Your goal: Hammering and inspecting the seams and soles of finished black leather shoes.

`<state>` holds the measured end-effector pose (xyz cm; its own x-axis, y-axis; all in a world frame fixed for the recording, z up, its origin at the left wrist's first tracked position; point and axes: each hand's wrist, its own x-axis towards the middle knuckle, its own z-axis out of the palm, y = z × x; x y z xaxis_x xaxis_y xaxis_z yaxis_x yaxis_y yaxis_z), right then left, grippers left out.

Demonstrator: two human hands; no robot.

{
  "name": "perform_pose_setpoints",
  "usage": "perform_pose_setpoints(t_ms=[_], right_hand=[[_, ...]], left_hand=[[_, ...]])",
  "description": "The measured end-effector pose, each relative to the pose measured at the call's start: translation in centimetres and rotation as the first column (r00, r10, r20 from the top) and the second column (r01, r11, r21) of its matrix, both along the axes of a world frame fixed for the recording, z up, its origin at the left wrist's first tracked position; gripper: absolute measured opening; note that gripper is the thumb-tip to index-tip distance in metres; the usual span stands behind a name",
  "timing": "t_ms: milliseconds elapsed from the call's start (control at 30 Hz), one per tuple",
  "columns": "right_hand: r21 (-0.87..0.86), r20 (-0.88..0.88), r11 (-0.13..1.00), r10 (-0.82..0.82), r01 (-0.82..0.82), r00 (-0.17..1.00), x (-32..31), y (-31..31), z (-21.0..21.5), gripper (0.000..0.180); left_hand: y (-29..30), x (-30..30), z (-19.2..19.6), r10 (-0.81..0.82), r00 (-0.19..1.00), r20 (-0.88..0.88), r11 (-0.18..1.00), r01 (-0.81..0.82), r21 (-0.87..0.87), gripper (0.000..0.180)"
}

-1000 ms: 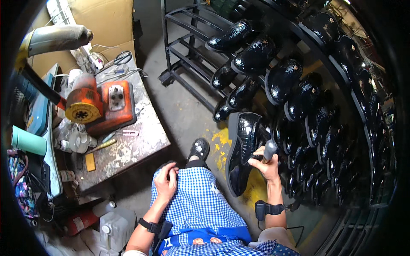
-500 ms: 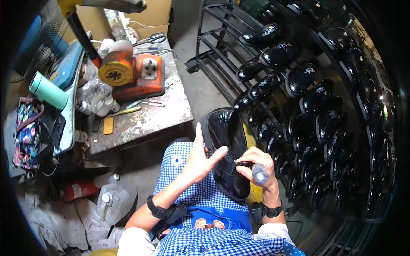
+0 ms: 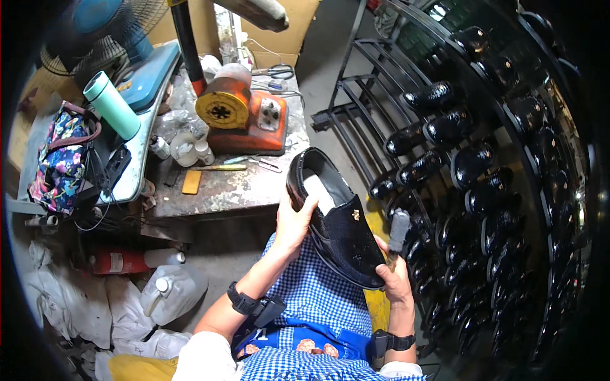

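Note:
A glossy black slip-on shoe (image 3: pixel 356 244) with a small gold ornament and a pale insole is held tilted above my lap. My left hand (image 3: pixel 293 225) grips its side near the heel, the thumb over the rim of the opening. At the toe end, my right hand (image 3: pixel 395 279) pinches the shoe's edge with the thumb. The same hand holds a short tool (image 3: pixel 399 230) with a thick grey end sticking up; its other end is hidden by the fingers, so its kind is unclear.
A black metal rack (image 3: pixel 375 95) carries rows of shiny black shoes (image 3: pixel 448 127) to the right. At left, a worn workbench (image 3: pixel 210 206) bears an orange-and-yellow machine (image 3: pixel 254 127) and a yellow block (image 3: pixel 191 182). A mint bottle (image 3: pixel 113 106) stands farther left; a plastic jug (image 3: pixel 166 298) is below.
The shoe has turned over from its side, so its opening, insole and ornament now face up. My left hand went from spread fingers to gripping it. The view has shifted left.

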<state>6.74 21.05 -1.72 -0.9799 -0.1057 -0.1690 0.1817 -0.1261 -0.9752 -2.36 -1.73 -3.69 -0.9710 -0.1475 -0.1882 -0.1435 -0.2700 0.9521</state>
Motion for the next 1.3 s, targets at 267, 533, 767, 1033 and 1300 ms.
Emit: perform_pose_setpoints(t_ms=[267, 533, 767, 1033, 1300], right_hand=[[-0.438, 0.089, 0.879, -0.165, 0.188, 0.982, -6.0, -4.0, 0.1, 0.052], [-0.368, 0.150, 0.853, -0.339, 0.370, 0.929, -17.5, -9.2, 1.7, 0.018], [-0.366, 0.202, 0.831, -0.368, 0.419, 0.907, -26.3, -12.9, 3.2, 0.028], [-0.462, 0.180, 0.844, -0.212, 0.273, 0.961, -30.4, -15.6, 3.7, 0.025], [-0.567, 0.190, 0.806, -0.072, 0.169, 0.979, -30.8, -16.8, 3.9, 0.022]], left_hand=[[-0.9, -0.3, -1.5, 0.007, 1.000, -0.020, 0.945, 0.000, 0.328, 0.057], [-1.1, 4.3, -8.2, -0.163, 0.980, -0.109, 0.917, 0.110, -0.383, 0.027], [-0.7, 3.5, -9.7, -0.137, 0.918, -0.373, 0.799, -0.120, -0.589, 0.019], [-0.7, 3.4, -10.0, -0.133, 0.933, -0.334, 0.811, -0.091, -0.578, 0.020], [-1.1, 3.4, -10.4, -0.126, 0.945, -0.302, 0.828, -0.068, -0.557, 0.020]])
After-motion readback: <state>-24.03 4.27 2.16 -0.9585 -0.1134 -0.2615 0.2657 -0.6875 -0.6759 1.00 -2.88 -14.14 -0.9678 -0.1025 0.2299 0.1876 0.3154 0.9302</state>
